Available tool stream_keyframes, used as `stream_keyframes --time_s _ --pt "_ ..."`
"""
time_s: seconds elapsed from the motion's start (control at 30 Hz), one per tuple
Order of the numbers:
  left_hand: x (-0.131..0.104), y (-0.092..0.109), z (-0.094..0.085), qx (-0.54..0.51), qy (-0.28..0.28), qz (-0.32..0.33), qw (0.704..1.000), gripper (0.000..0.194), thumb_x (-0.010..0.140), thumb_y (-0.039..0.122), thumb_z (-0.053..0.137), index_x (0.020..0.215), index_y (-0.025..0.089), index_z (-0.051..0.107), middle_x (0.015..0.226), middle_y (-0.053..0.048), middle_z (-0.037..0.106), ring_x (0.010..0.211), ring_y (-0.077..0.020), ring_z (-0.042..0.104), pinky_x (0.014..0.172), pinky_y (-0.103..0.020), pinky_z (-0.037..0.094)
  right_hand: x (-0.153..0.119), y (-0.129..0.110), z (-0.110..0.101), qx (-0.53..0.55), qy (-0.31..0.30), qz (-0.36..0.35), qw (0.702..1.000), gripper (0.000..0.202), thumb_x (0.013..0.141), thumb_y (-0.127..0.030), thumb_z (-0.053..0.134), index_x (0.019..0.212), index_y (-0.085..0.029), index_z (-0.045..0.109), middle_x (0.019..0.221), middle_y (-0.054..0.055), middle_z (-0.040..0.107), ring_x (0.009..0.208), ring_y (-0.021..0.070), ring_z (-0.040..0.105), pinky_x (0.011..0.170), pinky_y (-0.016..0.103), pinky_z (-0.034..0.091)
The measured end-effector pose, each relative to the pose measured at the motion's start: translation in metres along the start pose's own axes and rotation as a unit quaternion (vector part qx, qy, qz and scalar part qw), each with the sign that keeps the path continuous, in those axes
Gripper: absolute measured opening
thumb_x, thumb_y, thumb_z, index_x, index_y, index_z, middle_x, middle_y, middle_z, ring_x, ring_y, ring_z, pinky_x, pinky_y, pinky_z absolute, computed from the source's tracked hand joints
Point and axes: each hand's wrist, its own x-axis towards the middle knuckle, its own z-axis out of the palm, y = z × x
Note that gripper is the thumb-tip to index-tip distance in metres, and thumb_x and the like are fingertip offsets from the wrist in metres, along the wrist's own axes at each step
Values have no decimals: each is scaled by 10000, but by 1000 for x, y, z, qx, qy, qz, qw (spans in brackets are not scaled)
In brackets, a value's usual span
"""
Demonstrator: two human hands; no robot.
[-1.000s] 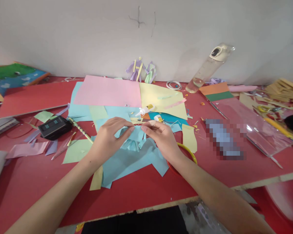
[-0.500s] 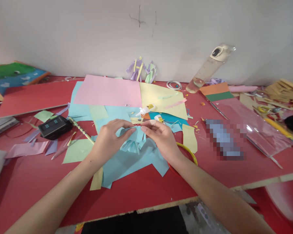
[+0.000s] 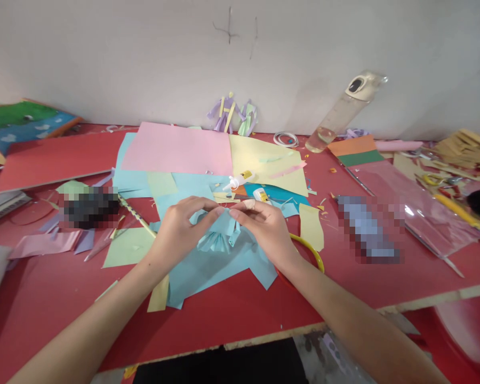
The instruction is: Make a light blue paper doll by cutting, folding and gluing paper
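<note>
A light blue paper figure with a pleated skirt (image 3: 216, 241) is held between both hands above the table. My left hand (image 3: 188, 221) pinches its upper left edge with thumb and forefinger. On the other side, my right hand (image 3: 262, 221) pinches the upper right edge, fingertips close to the left ones. A wrap is visible on one right finger. Under the hands lie light blue paper sheets (image 3: 208, 277). Just beyond the fingers are a small white glue bottle (image 3: 240, 180) and a second white container (image 3: 261, 194). Scissors with a yellow handle (image 3: 314, 249) lie partly beneath my right wrist.
Pink paper (image 3: 180, 149) and yellow paper (image 3: 268, 160) lie toward the wall. Two paper dolls (image 3: 226, 113) lean there, beside a tilted water bottle (image 3: 344, 114). A striped pencil (image 3: 138, 216) lies left; a blurred-out object (image 3: 366, 226) lies right.
The hands have barely moved and still pinch the paper figure. Its skirt pleats look slightly more fanned, and the fingertips are a little closer together.
</note>
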Motion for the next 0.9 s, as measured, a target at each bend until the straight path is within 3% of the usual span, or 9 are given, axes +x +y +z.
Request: stream_keyframes --time_s 0.23,0.43,0.6,0.77,0.9 --pt "-2 0 2 16 0 26 1000 135 918 301 593 838 233 679 855 -5 729 831 -195 664 797 -341 522 -1 -3 0 9 -18 22 1000 156 765 -368 756 798 -218 728 772 -4 685 696 130 611 669 268 513" --pt "-1 -2 2 9 -4 38 999 112 904 301 615 853 231 686 878 -12 741 913 -217 676 859 -359 525 -1 -3 -2 2 -78 41 996 175 777 -375 747 824 -208 722 791 0 683 710 136 635 689 272 522" --pt "2 -1 -4 -49 -34 -29 998 150 898 384 626 898 258 707 936 1 747 893 -198 693 808 -306 551 -1 -2 -2 4 -51 36 998 185 762 -389 758 807 -215 716 802 4 691 739 149 650 711 280 542" --pt "4 -3 -7 -44 5 -6 999 128 914 337 611 981 272 699 1052 -6 721 1018 -197 663 924 -320 518 3 2 -3 39 -10 63 997 219 727 -410 781 816 -219 720 771 1 685 709 146 643 717 294 558" --pt "4 -5 -6 -10 9 -10 1000 137 893 348 636 986 266 694 1049 -18 722 989 -213 671 907 -348 527 5 7 -4 60 -8 76 995 256 708 -436 793 807 -211 719 790 11 689 726 146 647 732 293 559"
